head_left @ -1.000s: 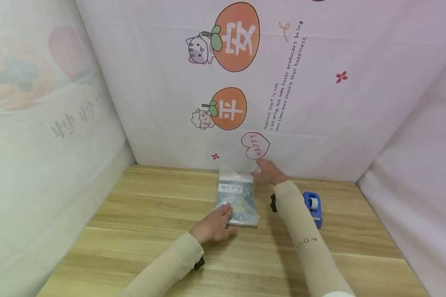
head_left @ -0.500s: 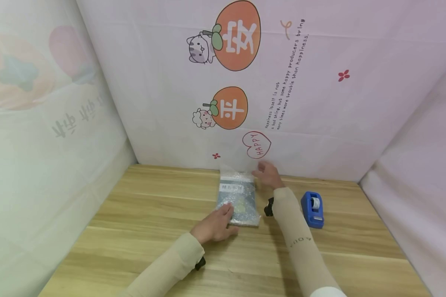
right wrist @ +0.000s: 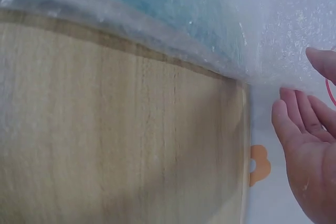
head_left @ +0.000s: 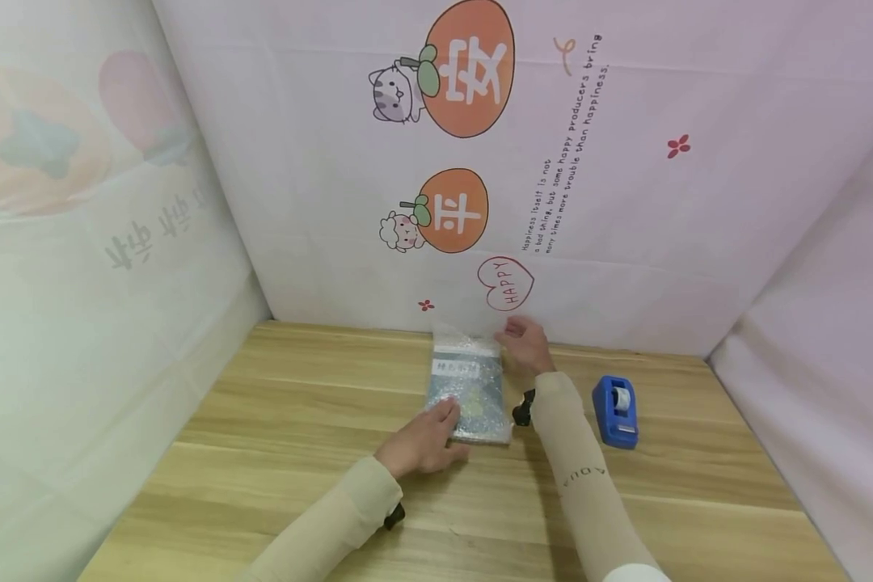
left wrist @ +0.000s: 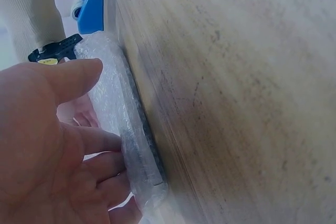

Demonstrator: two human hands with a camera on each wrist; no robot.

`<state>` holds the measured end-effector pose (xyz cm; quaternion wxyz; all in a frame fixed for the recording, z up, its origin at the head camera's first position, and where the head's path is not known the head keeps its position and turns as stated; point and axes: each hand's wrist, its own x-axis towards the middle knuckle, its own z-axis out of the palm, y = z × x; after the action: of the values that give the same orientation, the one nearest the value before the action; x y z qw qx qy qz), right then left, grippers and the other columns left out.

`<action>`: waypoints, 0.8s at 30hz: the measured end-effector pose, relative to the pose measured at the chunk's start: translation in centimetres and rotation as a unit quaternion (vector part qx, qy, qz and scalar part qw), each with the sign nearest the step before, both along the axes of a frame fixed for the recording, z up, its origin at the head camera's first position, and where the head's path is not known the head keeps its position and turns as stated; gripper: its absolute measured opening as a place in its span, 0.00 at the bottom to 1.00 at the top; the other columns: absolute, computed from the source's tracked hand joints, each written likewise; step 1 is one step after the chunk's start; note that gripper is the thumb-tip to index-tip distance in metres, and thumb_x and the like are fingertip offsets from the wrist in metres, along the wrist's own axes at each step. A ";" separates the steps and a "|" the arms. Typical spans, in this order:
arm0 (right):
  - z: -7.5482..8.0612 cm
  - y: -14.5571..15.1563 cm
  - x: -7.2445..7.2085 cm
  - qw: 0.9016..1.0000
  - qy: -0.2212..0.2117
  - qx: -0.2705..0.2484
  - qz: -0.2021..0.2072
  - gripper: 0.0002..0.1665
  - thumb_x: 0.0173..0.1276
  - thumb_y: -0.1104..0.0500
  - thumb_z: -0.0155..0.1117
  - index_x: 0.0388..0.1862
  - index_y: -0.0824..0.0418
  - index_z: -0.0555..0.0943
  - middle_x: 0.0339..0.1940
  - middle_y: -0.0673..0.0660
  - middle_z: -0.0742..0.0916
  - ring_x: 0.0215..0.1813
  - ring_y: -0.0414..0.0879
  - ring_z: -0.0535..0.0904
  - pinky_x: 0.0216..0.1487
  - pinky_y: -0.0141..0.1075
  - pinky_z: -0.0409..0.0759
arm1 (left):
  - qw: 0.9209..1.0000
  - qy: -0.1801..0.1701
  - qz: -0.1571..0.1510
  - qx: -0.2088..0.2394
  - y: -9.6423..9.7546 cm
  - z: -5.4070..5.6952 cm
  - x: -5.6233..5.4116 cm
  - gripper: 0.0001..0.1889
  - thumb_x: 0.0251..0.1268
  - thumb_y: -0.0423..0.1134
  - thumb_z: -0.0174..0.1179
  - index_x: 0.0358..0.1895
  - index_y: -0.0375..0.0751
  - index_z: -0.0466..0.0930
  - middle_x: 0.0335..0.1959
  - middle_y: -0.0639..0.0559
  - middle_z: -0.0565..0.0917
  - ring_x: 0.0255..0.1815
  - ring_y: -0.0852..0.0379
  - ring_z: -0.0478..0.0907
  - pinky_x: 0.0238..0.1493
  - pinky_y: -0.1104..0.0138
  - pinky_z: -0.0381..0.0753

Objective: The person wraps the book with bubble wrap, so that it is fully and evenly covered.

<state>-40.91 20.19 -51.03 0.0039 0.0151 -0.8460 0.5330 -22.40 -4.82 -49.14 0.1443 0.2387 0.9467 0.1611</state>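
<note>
A teal book (head_left: 483, 380) in clear bubble wrap (left wrist: 113, 77) lies flat near the back of the table. My left hand (head_left: 422, 440) rests on its front left corner; in the left wrist view the thumb is spread away and the other fingertips lie against the wrap. At the far right corner is my right hand (head_left: 527, 346), where a loose flap of bubble wrap (right wrist: 286, 35) extends past the book. In the right wrist view, the fingertips are right at the flap's edge, with the thumb apart from them.
To the right on the wooden table (head_left: 305, 412) stands a blue tape dispenser (head_left: 616, 412) with a roll of tape. A white printed cloth (head_left: 320, 186) rises behind the table edge, close to the flap, and more cloth hangs at both sides.
My right forearm has shifted a little left, uncovering the tape dispenser, and the right fingers have drawn in slightly beside the flap. The left hand stays on the book.
</note>
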 end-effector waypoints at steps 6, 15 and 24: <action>0.5 -0.4 0.0 0.999 0.032 0.042 0.002 0.35 0.74 0.57 0.70 0.76 0.67 0.73 0.70 0.70 0.81 0.70 0.65 0.79 0.75 0.56 0.78 | 1.000 0.002 0.001 0.001 0.1 0.1 -0.2 0.42 0.81 0.58 0.54 0.85 0.35 0.53 0.89 0.42 0.51 0.89 0.44 0.52 0.88 0.52 0.55; 1.3 -0.8 -0.9 0.969 0.177 0.163 0.055 0.23 0.71 0.60 0.72 0.62 0.69 0.84 0.61 0.68 0.88 0.63 0.64 0.85 0.69 0.55 0.83 | 1.000 0.004 0.002 -0.001 0.1 0.2 -0.3 0.42 0.81 0.58 0.54 0.85 0.34 0.54 0.88 0.42 0.52 0.89 0.44 0.52 0.88 0.52 0.55; 4.3 -3.3 -0.6 0.937 0.218 0.244 0.120 0.18 0.72 0.63 0.72 0.58 0.69 0.86 0.58 0.66 0.90 0.61 0.60 0.87 0.68 0.51 0.84 | 1.000 0.008 0.006 -0.003 0.2 -0.2 -0.3 0.42 0.80 0.59 0.55 0.85 0.36 0.54 0.89 0.43 0.52 0.89 0.45 0.52 0.88 0.52 0.56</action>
<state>-41.47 16.91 -46.72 0.1208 0.2328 -0.9204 0.2901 -22.72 -4.62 -49.31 0.1361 0.2336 0.9498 0.1575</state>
